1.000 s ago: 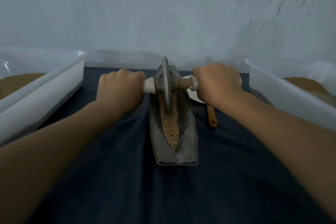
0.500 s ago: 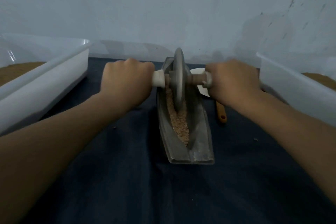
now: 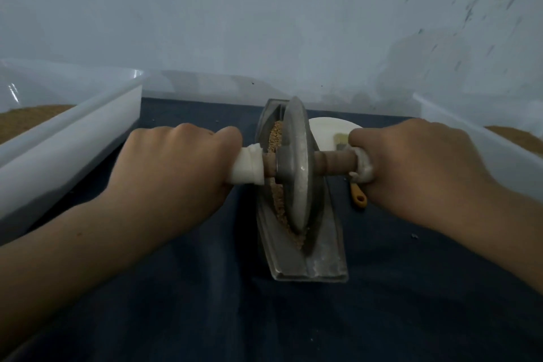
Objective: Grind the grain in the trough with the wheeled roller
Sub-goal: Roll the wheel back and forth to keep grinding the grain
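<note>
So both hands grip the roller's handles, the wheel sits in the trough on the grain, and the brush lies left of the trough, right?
Not quite: the head view shows the brush right of the trough, beside the right hand. The rest holds: left hand and right hand grip the handles, wheel in the trough on the grain.

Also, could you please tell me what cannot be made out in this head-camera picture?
All in the head view:
The grain under the wheel: covered by it.
The roller handle ends: wrapped inside the left grip and right grip.
The brush middle: behind the right grip.
The white dish: partly behind wheel and right grip.
The left bin and right bin: cut off by the side edges.
</note>
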Available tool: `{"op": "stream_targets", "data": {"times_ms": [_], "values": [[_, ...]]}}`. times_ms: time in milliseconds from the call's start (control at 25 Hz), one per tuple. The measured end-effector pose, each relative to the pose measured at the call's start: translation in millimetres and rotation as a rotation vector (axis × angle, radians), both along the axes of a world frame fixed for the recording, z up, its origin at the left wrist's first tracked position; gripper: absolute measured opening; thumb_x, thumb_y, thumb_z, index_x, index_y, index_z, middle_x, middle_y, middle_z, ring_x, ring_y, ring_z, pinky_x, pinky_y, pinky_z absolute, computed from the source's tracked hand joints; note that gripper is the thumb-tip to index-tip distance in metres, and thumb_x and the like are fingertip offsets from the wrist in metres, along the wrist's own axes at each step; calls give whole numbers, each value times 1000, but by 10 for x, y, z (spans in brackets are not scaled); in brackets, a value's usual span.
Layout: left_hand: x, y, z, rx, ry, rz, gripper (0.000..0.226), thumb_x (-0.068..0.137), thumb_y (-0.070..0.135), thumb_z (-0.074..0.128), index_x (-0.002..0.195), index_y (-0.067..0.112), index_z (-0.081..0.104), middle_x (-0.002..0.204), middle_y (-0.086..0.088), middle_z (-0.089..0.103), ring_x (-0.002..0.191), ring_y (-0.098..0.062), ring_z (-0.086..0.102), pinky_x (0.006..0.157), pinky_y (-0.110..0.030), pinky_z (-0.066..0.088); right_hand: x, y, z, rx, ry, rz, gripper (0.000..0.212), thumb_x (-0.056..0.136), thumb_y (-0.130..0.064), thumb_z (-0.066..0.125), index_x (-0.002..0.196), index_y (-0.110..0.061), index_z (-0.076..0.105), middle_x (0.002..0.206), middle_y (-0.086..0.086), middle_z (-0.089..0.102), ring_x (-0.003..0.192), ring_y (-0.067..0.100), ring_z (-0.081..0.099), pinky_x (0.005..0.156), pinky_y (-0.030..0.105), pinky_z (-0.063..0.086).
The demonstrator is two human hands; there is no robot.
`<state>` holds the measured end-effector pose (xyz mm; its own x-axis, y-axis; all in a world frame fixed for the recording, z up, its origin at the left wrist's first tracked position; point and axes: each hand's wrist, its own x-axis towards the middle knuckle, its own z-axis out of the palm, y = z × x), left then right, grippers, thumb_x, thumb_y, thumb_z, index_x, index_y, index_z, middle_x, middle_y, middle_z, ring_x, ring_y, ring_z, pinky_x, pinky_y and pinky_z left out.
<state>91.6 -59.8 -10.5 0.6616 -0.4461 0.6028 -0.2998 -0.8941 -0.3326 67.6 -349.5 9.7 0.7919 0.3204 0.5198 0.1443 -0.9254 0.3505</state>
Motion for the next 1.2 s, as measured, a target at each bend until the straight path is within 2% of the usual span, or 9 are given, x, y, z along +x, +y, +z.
{"op": "stream_targets", "data": {"times_ms": [80,200,320,440,640,840,920,1080,1200], "values": [[141,-78,-16,-2,37,95,35,72,31,74,70,22,40,52,2,38,41,-23,34,47,-22,16,182,54,-23,22,28,-49,46,56,-28,74,61,-34,28,48,-9,34,40,15,33,48,17,16],[589,-364,105,-21,41,168,5,85,25,62,85,23,59,71,-5,56,63,-32,59,53,-32,31,687,165,-60,187,102,-160,20,77,-25,67,70,-28,48,63,-4,51,55,17,46,47,24,28],[832,-545,319,59,56,177,11,86,22,61,97,23,63,85,-7,62,77,-33,64,58,-34,35,878,155,-125,348,215,-229,13,86,-25,60,76,-28,52,78,0,60,64,18,50,51,27,34],[563,-417,198,16,44,130,6,87,25,59,87,24,53,71,-1,53,62,-29,55,51,-30,27,587,71,-164,221,75,-133,34,81,-32,66,66,-29,35,65,-4,49,54,16,39,47,25,21],[49,-37,76,20,-75,10,38,69,33,74,69,23,37,49,3,39,43,-19,22,49,-19,10,58,14,-77,49,-8,6,48,55,-27,77,68,-38,32,51,-12,30,41,14,29,48,17,14],[446,-280,87,62,6,113,19,78,26,65,74,26,47,56,5,26,49,-21,28,47,-26,18,422,56,-140,126,44,-149,31,68,-32,70,62,-32,40,57,-8,44,49,13,39,46,21,19],[729,-418,129,41,0,134,4,84,21,60,85,24,57,60,3,28,54,-23,37,51,-31,27,747,114,-129,233,101,-189,20,77,-27,65,68,-30,47,64,-6,52,56,16,46,47,23,25],[809,-522,257,32,21,140,5,87,20,58,92,22,60,67,1,36,67,-30,57,55,-33,32,914,138,-144,300,185,-217,17,85,-24,59,72,-28,49,70,-4,55,61,17,51,49,26,32],[463,-384,171,33,-1,108,17,85,27,61,80,23,45,63,4,34,52,-22,36,49,-29,23,472,58,-129,181,98,-156,28,75,-33,64,65,-30,38,60,-7,46,51,12,40,45,23,22]]}}
